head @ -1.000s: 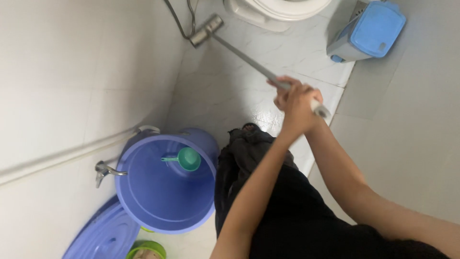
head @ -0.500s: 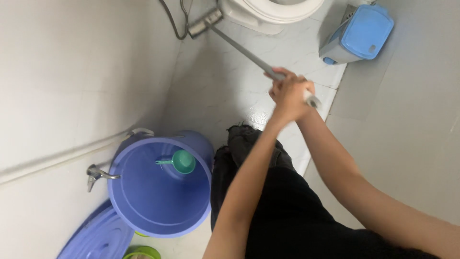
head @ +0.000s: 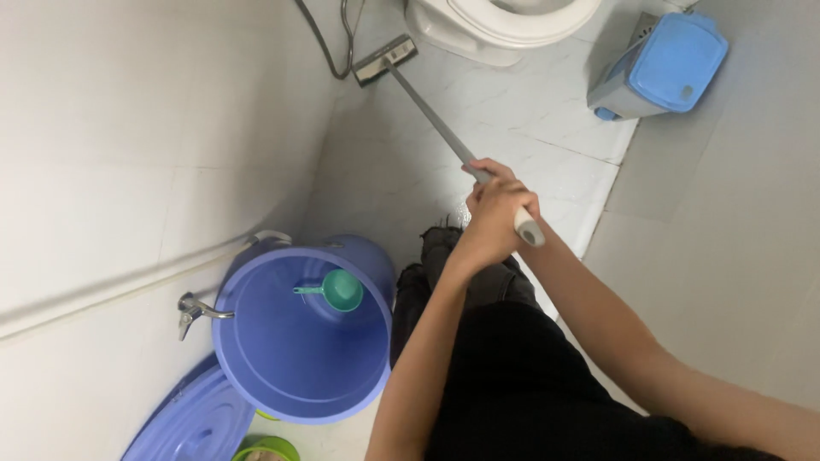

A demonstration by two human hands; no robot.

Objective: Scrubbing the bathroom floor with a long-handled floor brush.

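Observation:
A long grey-handled floor brush [head: 427, 107] reaches across the white tiled floor, its head [head: 384, 60] lying near the wall by the toilet base. Both hands grip the upper end of the handle close together. My left hand [head: 487, 230] wraps the shaft lower down, and my right hand [head: 504, 192] closes over it just beside, partly hidden. The handle's white end cap [head: 528, 230] sticks out past the fingers. My black trousers fill the lower middle of the view.
A white toilet [head: 504, 21] stands at the top. A blue-lidded bin [head: 662, 64] sits at the upper right. A purple bucket [head: 299, 341] holding a green scoop [head: 337, 290] stands under a wall tap [head: 196, 312], its purple lid [head: 196, 423] on the floor. A hose [head: 329, 43] hangs by the wall.
The brush head has slid along the floor by the wall near the toilet base, with both hands still on the handle. The camera view shifted slightly.

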